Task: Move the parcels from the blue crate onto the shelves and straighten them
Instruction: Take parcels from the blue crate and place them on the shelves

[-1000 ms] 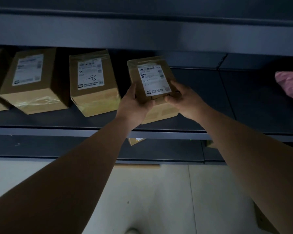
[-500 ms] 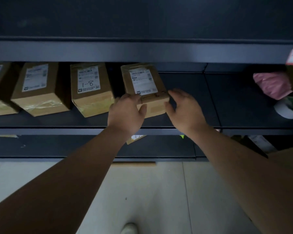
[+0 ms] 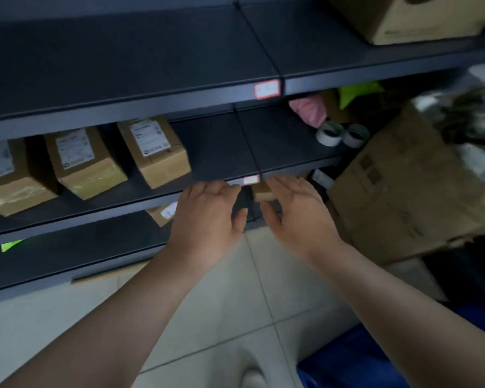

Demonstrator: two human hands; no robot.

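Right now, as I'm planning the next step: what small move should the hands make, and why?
Probably lower the right hand toward the blue crate: it and the left hand are empty, and the rightmost brown cardboard parcel already sits on the dark metal shelf.

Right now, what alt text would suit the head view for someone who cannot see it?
The left hand and right hand hover open and empty in front of a dark shelf where three labelled cardboard parcels stand in a row. Part of a blue crate shows at lower right.
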